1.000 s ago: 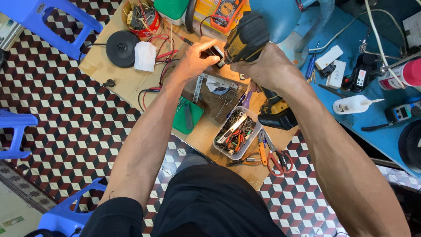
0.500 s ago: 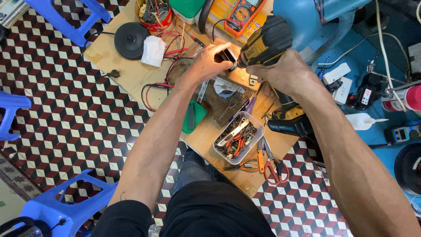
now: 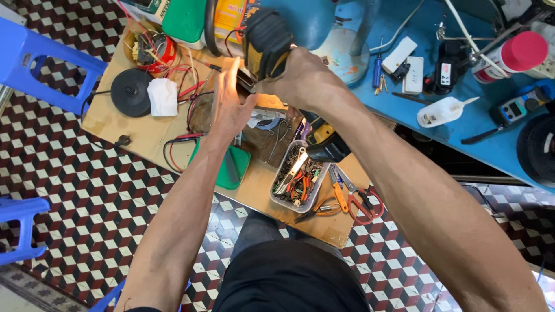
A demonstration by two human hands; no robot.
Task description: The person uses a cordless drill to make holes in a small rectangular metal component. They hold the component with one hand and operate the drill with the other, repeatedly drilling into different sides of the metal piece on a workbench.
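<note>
My right hand (image 3: 303,78) grips a black and yellow power drill (image 3: 266,40) by its handle, held above a low wooden board (image 3: 144,136). My left hand (image 3: 231,104) is pressed flat against the drill's front end, fingers straight; what it touches there is hidden. A black and yellow battery pack (image 3: 325,145) lies on the board under my right forearm. Beside it, a clear plastic tray (image 3: 298,176) holds several pliers and small tools.
Red-handled scissors (image 3: 361,203) and orange-handled pliers (image 3: 338,193) lie at the board's right end. A black disc (image 3: 131,92), white cloth (image 3: 163,97), red wires and green lid (image 3: 231,167) lie left. A blue table (image 3: 491,130) holds a white squeeze bottle (image 3: 442,111). Blue stools (image 3: 40,63) stand on the tiled floor.
The view has tipped so the board and drill sit higher in the frame. My left hand has gone from pinching the drill's front to lying flat against it. My right hand keeps its grip.
</note>
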